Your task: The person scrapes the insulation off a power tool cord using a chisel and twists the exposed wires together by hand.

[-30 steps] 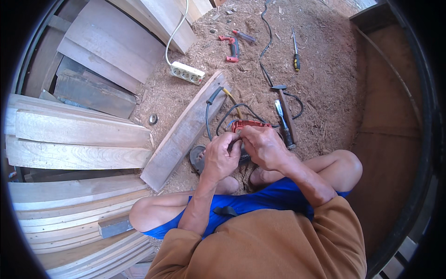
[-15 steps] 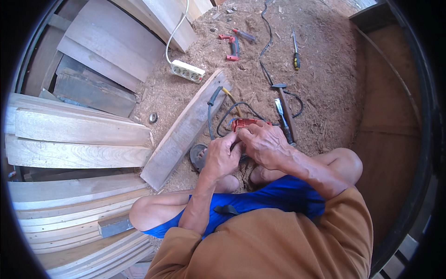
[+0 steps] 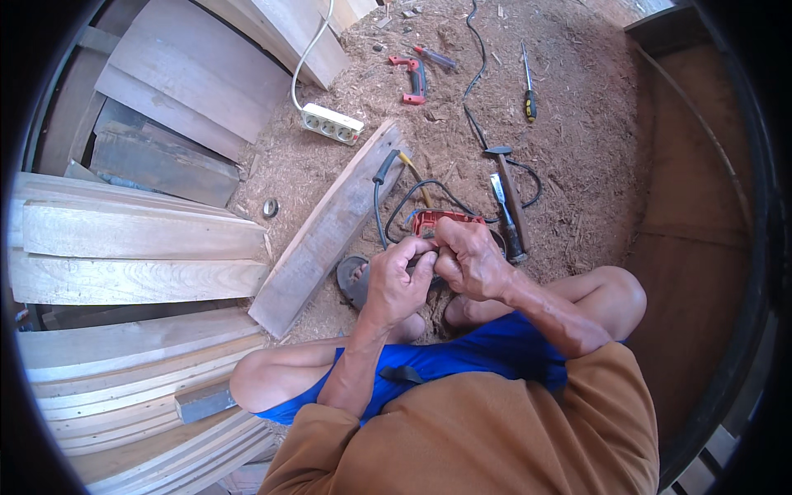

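Both hands meet in front of me, fingertips pinched together. Between them is something small and dark that I cannot make out. My left hand is closed with the thumb toward the right; my right hand is curled close beside it. Just beyond the fingers lies a red tool housing, partly hidden by my right hand, with a dark cable around it. To the right of the hands are a chisel with a dark handle and a hammer with a wooden handle, side by side on the sawdust.
A long wooden board lies slanted at left, with stacked planks beyond it. Farther off are a white power strip, a red and grey handle piece, two screwdrivers and a tape roll. A brown panel borders the right.
My right hand has drawn slightly back toward me and curled more tightly, uncovering more of the red housing. My left hand has stayed nearly in place.
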`<state>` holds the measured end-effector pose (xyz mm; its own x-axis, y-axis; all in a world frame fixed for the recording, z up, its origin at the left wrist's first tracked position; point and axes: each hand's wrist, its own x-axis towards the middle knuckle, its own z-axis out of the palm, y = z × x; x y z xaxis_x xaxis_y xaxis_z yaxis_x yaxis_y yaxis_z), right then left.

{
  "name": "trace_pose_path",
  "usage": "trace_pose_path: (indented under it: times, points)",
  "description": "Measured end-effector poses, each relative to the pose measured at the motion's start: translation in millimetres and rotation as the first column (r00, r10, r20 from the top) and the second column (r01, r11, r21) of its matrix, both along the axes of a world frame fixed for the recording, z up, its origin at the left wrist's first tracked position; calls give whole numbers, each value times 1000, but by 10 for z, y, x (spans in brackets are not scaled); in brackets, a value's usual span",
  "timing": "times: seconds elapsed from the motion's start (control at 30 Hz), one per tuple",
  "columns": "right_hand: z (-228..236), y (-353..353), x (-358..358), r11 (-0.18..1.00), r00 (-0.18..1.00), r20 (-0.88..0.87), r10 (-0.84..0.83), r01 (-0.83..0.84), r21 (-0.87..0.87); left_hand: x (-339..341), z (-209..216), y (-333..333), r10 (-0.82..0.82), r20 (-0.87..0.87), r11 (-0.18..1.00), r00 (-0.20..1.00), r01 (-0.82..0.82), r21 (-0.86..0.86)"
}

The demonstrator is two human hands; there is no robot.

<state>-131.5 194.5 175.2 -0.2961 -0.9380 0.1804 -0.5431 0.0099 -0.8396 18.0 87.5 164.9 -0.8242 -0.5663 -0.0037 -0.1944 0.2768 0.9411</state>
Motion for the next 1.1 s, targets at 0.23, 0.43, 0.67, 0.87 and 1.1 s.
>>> trace_pose_path:
  times: [0.23, 0.43, 0.67, 0.87, 1.1]
  points:
    - [-48, -11, 141, 988, 978, 148, -144, 151, -38, 36, -43, 0, 20, -93, 1000, 995, -21, -4]
    - [107, -27, 43, 994, 974, 199, -113, 112, 16, 69, -14, 15, 75, -67, 966, 995, -56, 254]
    - [313, 49, -139, 999, 996, 71, -52, 51, 4, 6, 18, -23, 112, -168, 941, 979, -51, 335]
    - [302, 47, -133, 992, 954, 296, -50, 14, 125, 39, 105, -60, 73, -166, 941, 983, -13, 338]
    - [205, 27, -115, 994, 994, 110, -28, 17, 104, 81, 137, -54, 59, -182, 908, 981, 23, 418]
